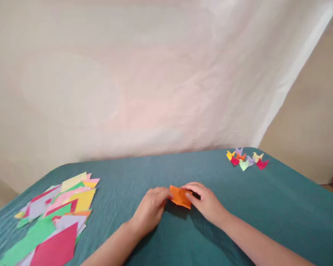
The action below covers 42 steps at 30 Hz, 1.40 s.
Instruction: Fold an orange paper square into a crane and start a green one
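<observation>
A small orange piece of folded paper (180,196) is held between my two hands, just above the middle of the table. My left hand (153,207) pinches its left edge, with the fingertips closed on the paper. On the other side, my right hand (204,202) grips the right edge between thumb and fingers. The paper looks partly folded and slightly tilted, casting a shadow on the cloth below. The fingers cover both of its ends.
A loose heap of coloured paper sheets (55,245) spreads over the left of the green-covered table (133,173). At the far right stand several small folded paper birds (244,164) in mixed colours. A pale cloth (155,74) hangs behind the table.
</observation>
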Motion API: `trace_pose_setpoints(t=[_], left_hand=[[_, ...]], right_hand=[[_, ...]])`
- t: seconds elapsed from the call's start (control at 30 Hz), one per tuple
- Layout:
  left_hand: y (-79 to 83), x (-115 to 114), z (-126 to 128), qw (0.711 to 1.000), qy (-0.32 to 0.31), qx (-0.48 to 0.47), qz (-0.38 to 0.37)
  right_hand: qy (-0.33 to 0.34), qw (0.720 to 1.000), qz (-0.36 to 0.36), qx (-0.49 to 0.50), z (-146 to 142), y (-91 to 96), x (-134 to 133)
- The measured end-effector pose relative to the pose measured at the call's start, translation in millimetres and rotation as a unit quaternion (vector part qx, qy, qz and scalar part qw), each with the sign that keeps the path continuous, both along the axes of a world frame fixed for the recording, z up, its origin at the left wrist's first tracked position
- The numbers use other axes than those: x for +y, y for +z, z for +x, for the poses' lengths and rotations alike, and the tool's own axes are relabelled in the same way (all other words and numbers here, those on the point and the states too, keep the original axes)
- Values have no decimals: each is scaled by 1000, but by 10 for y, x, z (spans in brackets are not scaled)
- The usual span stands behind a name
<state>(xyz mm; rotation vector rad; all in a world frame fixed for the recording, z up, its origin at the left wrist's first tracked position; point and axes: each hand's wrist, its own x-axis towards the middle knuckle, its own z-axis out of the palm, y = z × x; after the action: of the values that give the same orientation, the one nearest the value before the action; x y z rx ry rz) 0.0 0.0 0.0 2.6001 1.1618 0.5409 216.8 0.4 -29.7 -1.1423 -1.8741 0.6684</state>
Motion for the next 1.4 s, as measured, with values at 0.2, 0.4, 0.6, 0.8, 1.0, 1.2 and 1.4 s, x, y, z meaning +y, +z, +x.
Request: trace_pose_setpoints(t=[0.2, 0.4, 0.6, 0.8, 1.0, 1.2, 1.4], left_hand=[[121, -220, 151, 997, -15, 50, 52], [50, -100, 61, 995, -4, 51, 84], [-12, -89, 43, 999, 40, 17, 28], [-28, -68, 67, 994, 105, -4, 10], [-85, 28, -2, 990, 136, -18, -8], [-112, 40, -1, 989, 144, -22, -12], [-109, 41, 13, 986, 163, -30, -12]], right_hand=[[0, 1000, -9, -18, 4, 10, -48], [-5, 998, 8, -60, 27, 25, -70], [24, 998, 5, -58, 53, 3, -27], [9, 997, 17, -79, 31, 12, -37], [1, 994, 8, -113, 44, 44, -14], [-51, 989, 17, -138, 1, 25, 5], [-100, 983, 28, -154, -63, 9, -9]])
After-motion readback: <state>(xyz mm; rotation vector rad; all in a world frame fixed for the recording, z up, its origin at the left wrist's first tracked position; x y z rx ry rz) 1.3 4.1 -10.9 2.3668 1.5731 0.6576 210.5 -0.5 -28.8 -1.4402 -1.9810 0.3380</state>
